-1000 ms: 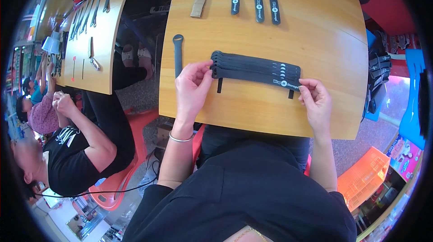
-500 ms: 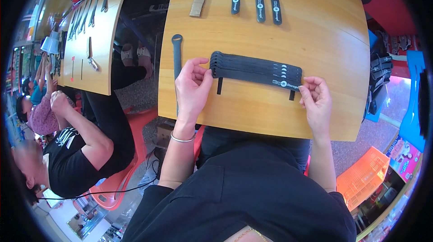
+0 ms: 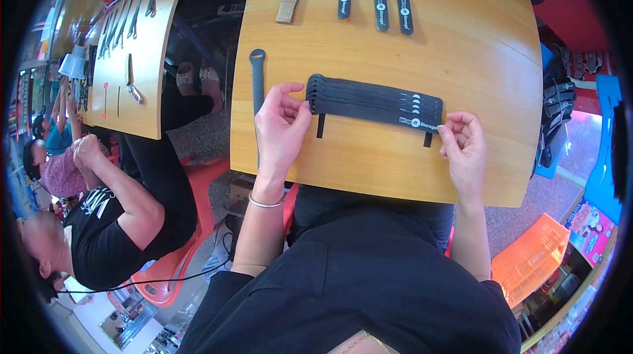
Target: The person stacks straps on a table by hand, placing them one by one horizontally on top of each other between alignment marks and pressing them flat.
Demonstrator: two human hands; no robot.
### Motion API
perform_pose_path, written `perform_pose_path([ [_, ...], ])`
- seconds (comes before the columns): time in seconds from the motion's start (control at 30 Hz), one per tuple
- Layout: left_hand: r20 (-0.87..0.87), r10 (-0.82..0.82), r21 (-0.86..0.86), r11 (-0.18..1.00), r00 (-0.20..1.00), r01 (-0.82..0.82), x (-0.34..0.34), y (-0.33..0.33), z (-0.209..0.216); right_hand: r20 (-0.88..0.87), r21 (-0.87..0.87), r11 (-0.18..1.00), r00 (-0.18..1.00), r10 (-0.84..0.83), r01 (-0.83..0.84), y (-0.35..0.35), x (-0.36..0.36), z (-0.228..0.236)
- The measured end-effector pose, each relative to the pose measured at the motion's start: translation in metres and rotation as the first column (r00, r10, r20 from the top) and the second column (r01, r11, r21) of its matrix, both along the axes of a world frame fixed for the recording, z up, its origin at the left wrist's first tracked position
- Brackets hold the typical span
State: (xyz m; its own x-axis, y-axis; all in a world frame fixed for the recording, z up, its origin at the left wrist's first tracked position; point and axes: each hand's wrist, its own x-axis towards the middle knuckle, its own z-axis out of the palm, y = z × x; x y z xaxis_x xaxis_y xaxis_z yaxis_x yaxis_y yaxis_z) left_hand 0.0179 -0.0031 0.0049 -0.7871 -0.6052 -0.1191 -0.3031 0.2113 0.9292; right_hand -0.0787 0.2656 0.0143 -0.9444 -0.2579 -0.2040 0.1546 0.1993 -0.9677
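A fanned stack of black cable straps (image 3: pixel 376 100) lies on the wooden table in front of me, its overlapping rows stepped toward me. My left hand (image 3: pixel 282 126) has thumb and fingertips at the stack's left end, where the round holed ends line up. At the lower right corner, my right hand (image 3: pixel 463 149) pinches the nearest strap's tip between thumb and forefinger. Two thin black strips, a left one (image 3: pixel 321 126) and a right one (image 3: pixel 428 139), stick out from beneath the stack. Left of my left hand lies a single black strap (image 3: pixel 258 83) with a hole in its end.
Three black straps, one being the middle strap (image 3: pixel 380 4), lie at the table's far side. A folded brown cardboard piece (image 3: pixel 289 1) is at far left. Leftward, a co-worker (image 3: pixel 125 222) sits beside another table (image 3: pixel 148 83). An orange crate (image 3: pixel 533 258) stands lower right.
My hands and the stack stay practically in place. The co-worker's clasped hands at the left have shifted slightly.
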Motion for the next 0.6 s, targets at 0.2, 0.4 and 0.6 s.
perform_pose_path([
  [0.2,0.008,0.004,-0.005,1.0,1.0,-0.003,-0.0004,0.0007,-0.0002,0.01,0.009,1.0,1.0,-0.008,0.008,-0.0003,-0.0003,0.0001],
  [0.4,-0.001,0.003,-0.003,1.0,1.0,-0.003,-0.0003,0.0015,0.0005,-0.001,0.022,1.0,1.0,-0.017,0.017,-0.0012,-0.0001,-0.001],
  [0.6,0.004,0.005,-0.02,1.0,1.0,-0.005,-0.0009,0.0019,0.0008,-0.001,0.025,0.999,1.0,-0.026,0.026,-0.0025,0.0002,-0.0009],
])
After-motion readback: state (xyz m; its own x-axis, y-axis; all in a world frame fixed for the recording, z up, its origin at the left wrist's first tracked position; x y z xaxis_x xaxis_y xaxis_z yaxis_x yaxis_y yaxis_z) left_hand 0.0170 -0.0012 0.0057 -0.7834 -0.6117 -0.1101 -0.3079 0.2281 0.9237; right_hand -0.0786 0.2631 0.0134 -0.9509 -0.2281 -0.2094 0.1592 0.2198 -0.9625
